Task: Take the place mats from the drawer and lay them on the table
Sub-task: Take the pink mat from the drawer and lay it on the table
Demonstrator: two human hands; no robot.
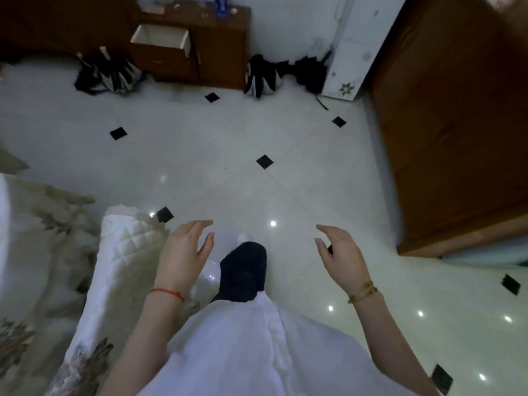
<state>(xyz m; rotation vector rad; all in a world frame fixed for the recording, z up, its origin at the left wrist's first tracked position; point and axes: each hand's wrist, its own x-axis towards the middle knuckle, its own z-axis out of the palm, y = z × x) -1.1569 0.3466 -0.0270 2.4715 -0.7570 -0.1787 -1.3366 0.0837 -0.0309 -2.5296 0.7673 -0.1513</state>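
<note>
drawer (161,38): pulled open, far across floor, contents unseen, place mats not visible | left hand (184,252): spread, empty, well short of drawer | right hand (341,252): spread, empty, likewise

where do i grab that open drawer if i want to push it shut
Take the drawer by its brown front panel, the wide flat face nearest you, coming straight on from the floor side. It sticks out of the cabinet toward you. Both the left hand and right hand are empty.

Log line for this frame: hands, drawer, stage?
left hand: open, empty | right hand: open, empty | drawer: pulled open, across floor | mats: none visible
</note>
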